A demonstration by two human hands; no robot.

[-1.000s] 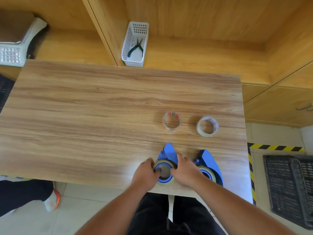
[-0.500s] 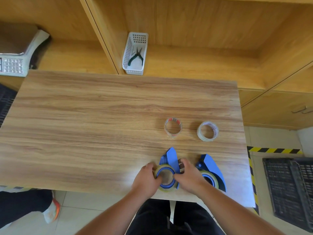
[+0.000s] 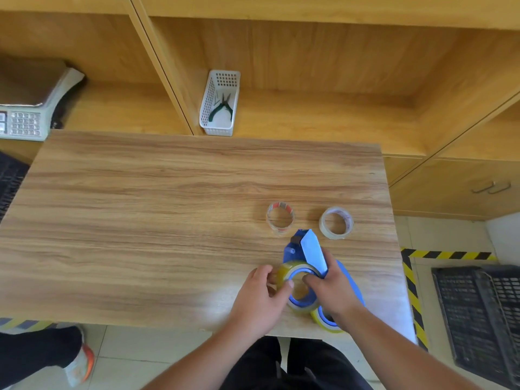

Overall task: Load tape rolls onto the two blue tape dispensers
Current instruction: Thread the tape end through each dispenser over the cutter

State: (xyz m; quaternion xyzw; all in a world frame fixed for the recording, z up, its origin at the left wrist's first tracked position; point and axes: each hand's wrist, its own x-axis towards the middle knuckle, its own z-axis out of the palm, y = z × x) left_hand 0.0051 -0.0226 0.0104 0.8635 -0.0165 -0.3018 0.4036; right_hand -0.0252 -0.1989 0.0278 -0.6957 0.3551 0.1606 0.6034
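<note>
While both my hands work at the near edge of the counter (image 3: 140, 220), I have the first blue dispenser (image 3: 305, 250) lifted and tilted. My right hand (image 3: 333, 288) wraps its body, fingers closed around it, index tip poking into the hub. My left hand (image 3: 260, 296) pinches the yellowish tape roll (image 3: 287, 273) at its left rim, thumb and fingers narrow on it. That roll sits around the blue hub, so seating looks nearly done; whether it is fully pushed home I cannot tell.

Second dispenser (image 3: 349, 280) lies under my right wrist, mostly hidden, with a yellow roll (image 3: 320, 319) showing just below my right fingers; it looks loaded already. Two clear rolls lie beyond my fingertips: the red-cored roll (image 3: 280, 219) and the white-cored roll (image 3: 336, 222), apart from each other, untouched.

Step in hand, my guess: finishing the first load. Next move needs the roll pressed flat on the hub, then the tape end found and pulled toward the blade end, farthest from my fingers.
</note>
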